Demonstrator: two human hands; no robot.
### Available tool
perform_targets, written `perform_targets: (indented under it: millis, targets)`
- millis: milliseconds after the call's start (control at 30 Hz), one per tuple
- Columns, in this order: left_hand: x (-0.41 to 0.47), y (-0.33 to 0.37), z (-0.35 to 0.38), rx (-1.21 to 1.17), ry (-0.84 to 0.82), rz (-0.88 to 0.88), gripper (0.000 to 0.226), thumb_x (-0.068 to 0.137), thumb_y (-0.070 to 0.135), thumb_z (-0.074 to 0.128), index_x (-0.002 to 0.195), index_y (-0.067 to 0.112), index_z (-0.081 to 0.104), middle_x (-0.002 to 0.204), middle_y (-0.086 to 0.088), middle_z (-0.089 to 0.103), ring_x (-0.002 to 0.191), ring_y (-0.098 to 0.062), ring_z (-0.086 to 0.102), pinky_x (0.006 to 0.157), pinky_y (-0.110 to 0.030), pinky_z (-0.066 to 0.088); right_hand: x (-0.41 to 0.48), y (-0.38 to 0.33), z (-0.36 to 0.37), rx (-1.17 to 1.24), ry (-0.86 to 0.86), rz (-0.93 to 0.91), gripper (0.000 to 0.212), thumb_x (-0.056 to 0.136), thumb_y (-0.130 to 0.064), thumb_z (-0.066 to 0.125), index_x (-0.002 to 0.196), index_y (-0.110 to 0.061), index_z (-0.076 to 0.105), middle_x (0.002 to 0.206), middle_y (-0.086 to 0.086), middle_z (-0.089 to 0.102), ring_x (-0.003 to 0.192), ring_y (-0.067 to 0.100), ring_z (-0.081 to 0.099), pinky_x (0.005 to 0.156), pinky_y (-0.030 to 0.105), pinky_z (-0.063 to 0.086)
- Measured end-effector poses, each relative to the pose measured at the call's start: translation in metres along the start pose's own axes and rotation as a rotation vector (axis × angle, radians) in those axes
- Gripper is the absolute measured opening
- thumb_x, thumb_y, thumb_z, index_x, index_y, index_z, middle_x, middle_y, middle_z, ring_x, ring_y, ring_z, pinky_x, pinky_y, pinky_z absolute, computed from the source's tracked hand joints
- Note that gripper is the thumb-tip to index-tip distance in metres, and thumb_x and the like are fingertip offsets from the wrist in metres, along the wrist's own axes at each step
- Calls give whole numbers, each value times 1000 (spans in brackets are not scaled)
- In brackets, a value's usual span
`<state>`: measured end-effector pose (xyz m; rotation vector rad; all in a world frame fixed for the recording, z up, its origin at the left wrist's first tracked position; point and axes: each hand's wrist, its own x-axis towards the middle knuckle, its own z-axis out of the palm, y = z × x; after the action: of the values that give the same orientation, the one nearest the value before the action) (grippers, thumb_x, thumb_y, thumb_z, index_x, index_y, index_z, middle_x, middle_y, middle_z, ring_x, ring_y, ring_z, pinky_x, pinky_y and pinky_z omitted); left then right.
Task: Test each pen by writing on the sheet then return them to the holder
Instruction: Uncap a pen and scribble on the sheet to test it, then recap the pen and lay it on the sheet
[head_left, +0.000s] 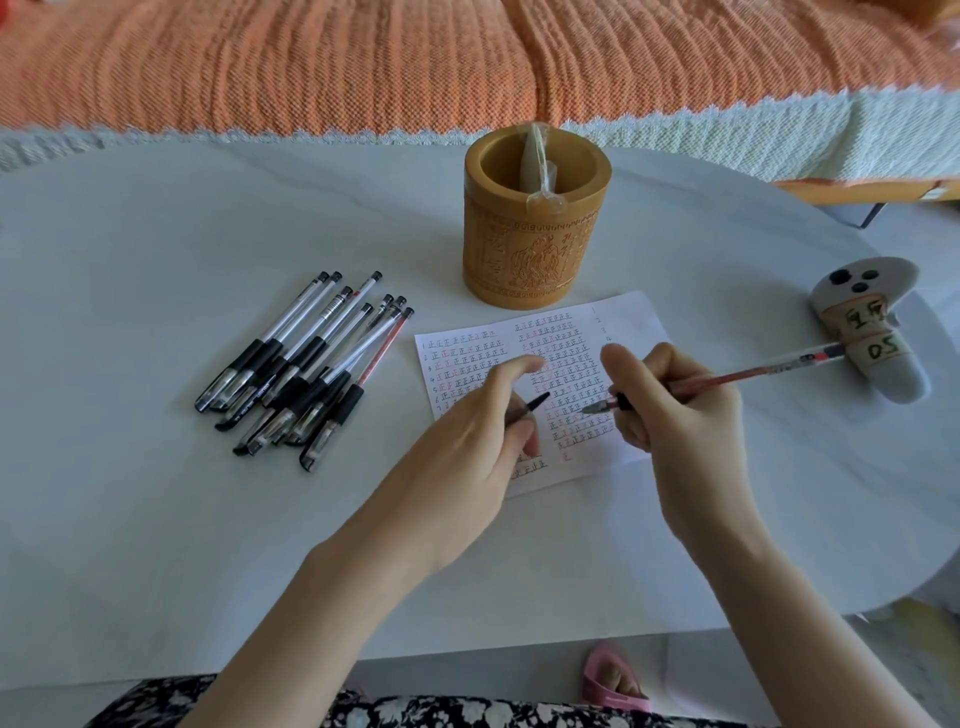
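My right hand (675, 410) grips a red-ink pen (737, 375) with its uncapped tip just above the sheet (631, 322), a white paper covered in rows of red and black marks. My left hand (478, 415) hovers over the sheet's left part and pinches the pen's black cap (530, 408). A pile of several capped pens (306, 369) lies on the table to the left of the sheet. The carved yellow-brown holder (535, 228) stands upright behind the sheet, with a clear plastic wrapper inside it.
All of this sits on a white oval table (156, 519). A grey plush toy (867, 332) with paper labels lies at the right edge, under the pen's far end. An orange blanket (363, 62) covers a bed behind the table. A pink slipper (613, 675) shows below.
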<state>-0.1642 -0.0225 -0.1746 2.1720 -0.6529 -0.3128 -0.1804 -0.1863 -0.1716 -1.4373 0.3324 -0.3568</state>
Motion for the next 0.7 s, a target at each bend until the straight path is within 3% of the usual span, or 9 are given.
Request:
perform_targets:
  millis: [133, 267, 433, 500, 567, 633, 700]
  targets:
    - [1, 1, 1, -79, -58, -5, 47, 96, 24, 45, 136, 38, 25, 94, 15, 59, 85, -2, 56, 82, -23, 44, 1, -3, 4, 48, -50, 7, 43, 85, -10, 66, 52, -11, 38, 43, -4, 35, 39, 10, 27, 42, 18, 25]
    - [-1, 6, 0, -134, -61, 32, 49, 95, 23, 51, 136, 37, 27, 96, 14, 63, 86, 1, 57, 80, -16, 42, -1, 0, 9, -64, -92, 4, 41, 83, -12, 70, 53, -6, 42, 49, 8, 35, 43, 12, 31, 45, 17, 28]
    - [-2, 9, 2, -218, -44, 33, 48, 93, 20, 53, 132, 37, 30, 99, 12, 68, 93, 0, 62, 81, -17, 46, -6, -5, 14, -125, -204, 56, 43, 75, -26, 74, 54, -6, 42, 43, 0, 41, 40, 8, 39, 43, 15, 30]
    - [-1, 9, 3, -244, -12, 31, 41, 92, 22, 55, 126, 37, 37, 96, 7, 69, 85, -8, 65, 77, -25, 48, -6, -8, 14, -132, -243, 83, 50, 76, -37, 74, 59, 1, 46, 45, -2, 47, 41, 6, 43, 43, 14, 33]
    - [0, 9, 0, -246, 71, 17, 26, 86, 29, 59, 111, 27, 51, 83, 6, 70, 66, -7, 62, 61, -19, 45, -3, -9, 9, -89, -293, 121, 50, 83, -40, 61, 67, 6, 52, 47, -4, 43, 43, 7, 37, 44, 15, 29]
    - [2, 9, -3, -237, 161, -18, 14, 83, 28, 64, 92, 17, 63, 65, 7, 66, 52, -3, 55, 52, -10, 36, 0, -7, 5, -10, -342, 164, 31, 82, -30, 54, 70, -2, 56, 51, -4, 39, 49, 11, 31, 48, 19, 26]
    - [3, 8, -5, -231, 206, -24, 8, 83, 24, 66, 84, 16, 66, 60, 9, 64, 49, -4, 54, 50, -7, 36, 2, -6, 4, 33, -363, 186, 17, 84, -23, 59, 76, -8, 54, 56, -3, 41, 52, 12, 34, 49, 21, 27]
